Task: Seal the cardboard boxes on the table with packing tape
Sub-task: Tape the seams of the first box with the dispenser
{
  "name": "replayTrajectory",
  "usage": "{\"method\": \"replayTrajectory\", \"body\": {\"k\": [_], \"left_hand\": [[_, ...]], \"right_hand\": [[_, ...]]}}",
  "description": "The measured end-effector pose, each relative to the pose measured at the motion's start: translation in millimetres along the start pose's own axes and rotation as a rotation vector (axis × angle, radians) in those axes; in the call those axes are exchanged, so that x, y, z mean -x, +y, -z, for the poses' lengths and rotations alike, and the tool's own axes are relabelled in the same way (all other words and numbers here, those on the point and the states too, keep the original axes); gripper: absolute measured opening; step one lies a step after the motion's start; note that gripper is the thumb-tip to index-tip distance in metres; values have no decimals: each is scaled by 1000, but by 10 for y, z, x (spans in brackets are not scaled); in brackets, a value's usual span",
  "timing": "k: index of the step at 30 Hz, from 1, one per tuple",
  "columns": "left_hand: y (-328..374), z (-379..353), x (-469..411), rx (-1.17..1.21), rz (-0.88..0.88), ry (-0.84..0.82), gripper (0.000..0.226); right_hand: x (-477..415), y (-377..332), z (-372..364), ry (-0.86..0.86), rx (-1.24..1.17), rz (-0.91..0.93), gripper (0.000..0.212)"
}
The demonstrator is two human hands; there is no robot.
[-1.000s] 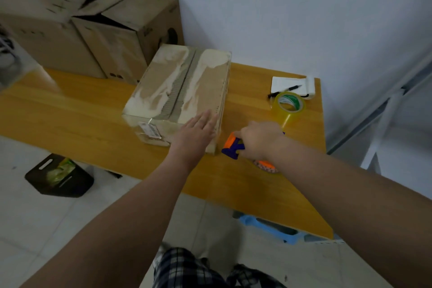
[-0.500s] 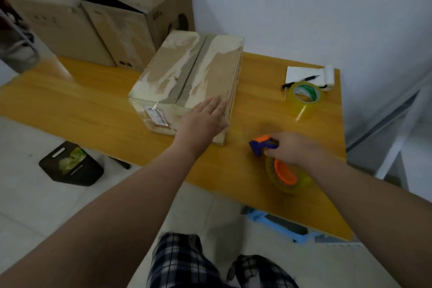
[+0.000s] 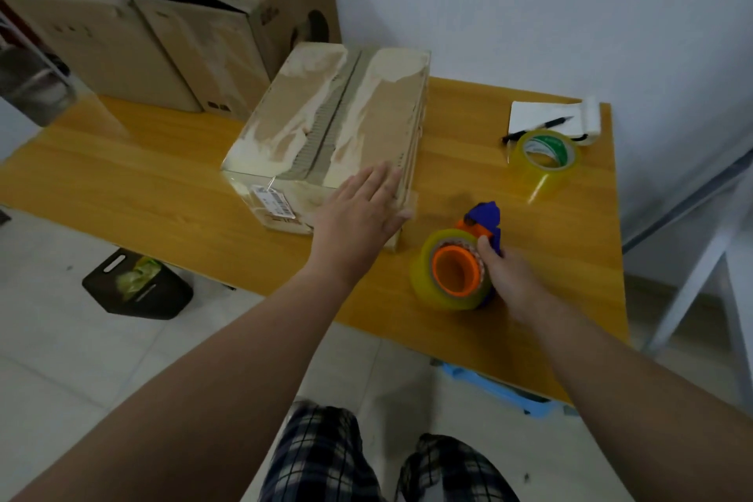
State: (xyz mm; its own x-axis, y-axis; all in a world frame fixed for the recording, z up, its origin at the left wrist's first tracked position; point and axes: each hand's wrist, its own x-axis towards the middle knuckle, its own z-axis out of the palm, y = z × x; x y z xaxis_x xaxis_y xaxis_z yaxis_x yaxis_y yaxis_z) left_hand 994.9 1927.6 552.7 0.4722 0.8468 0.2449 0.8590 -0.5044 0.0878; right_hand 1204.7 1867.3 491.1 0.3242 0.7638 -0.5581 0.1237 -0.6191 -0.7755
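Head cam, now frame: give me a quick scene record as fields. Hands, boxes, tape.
left hand: flat, open, on near right corner of the closed box
right hand: gripping the tape dispenser, which sits on the table
dispenser position: right of the box, apart from it
spare tape roll: far right of table, next to notepad with pen
other boxes: two at back left, flaps open

Tape dispenser [image 3: 460, 265] right of box [image 3: 338, 134], on table [image 3: 122, 175].
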Motion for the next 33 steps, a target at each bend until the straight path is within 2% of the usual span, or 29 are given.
{"method": "replayTrajectory", "body": {"k": [2,4,6,7,8,9,11,13,15,17,20,23,25,30,33], "left_hand": [[-5,-6,2,6,-2,-1,62],[-8,-6,8,10,-1,-4,62],[-10,1,8,9,4,-8,63],[-5,6,6,12,8,-13,63],[3,11,3,17,12,-16,64],[9,16,4,23,15,-17,64],[14,25,8,36,17,-18,65],[6,37,12,48,6,-22,65],[1,58,8,49,-3,-35,66],[-1,75,1,36,-10,-52,68],[-46,68,-3,-33,-65,-105,72],[-158,104,22,-48,-155,-171,77],[-236,147,68,-77,-195,-194,73],[-454,220,198,-128,-104,-234,74],[-526,225,204,-154,-124,-261,76]], "right_hand": [[-10,34,-9,33,92,28,46],[-20,19,-23,116,275,47,44],[-14,-43,-43,343,499,162,40],[32,-122,-66,438,444,303,46],[78,-211,-106,455,272,413,45],[138,-314,-171,398,33,432,39],[253,-520,-316,82,-409,181,39],[331,-653,-420,-234,-667,-113,46],[350,-688,-468,-301,-790,-154,45],[330,-693,-485,-162,-868,-110,41],[263,-668,-473,-4,-866,-77,56],[249,-676,-550,10,-859,-119,56],[261,-683,-623,16,-879,-151,54],[235,-670,-823,25,-912,-217,54],[208,-693,-922,19,-917,-222,53]]}}
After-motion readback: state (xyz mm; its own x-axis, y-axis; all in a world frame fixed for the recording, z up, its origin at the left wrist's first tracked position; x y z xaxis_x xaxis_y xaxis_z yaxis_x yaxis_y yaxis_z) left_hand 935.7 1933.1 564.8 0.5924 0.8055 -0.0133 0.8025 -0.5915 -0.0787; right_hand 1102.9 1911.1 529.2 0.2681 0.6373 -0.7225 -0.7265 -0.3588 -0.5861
